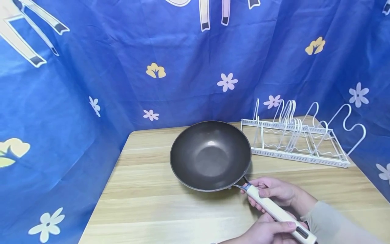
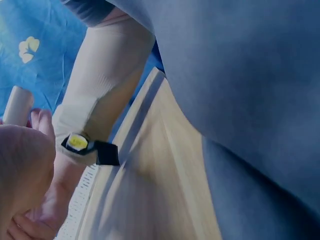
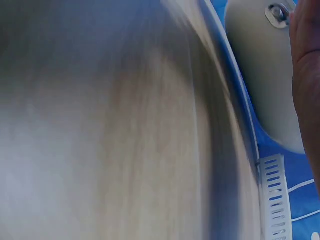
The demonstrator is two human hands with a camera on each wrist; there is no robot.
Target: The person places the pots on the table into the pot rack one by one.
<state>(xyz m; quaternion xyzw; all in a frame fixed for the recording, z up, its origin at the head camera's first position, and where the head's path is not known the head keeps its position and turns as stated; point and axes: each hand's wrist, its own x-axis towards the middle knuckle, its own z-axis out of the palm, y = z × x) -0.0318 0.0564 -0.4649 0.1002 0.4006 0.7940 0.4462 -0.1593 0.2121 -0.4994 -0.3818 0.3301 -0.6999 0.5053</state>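
The pan (image 1: 210,157) is mid-frame, handle (image 1: 271,206) slanting lower right; the right hand (image 1: 278,193) grips it near the bowl, the left hand (image 1: 265,231) its end, probably balancing the weight. Rack (image 1: 298,157) at right, on the table (image 1: 143,193).

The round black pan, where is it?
In the head view, the round black pan is near the middle, over the pale wooden table, just left of the white wire rack.
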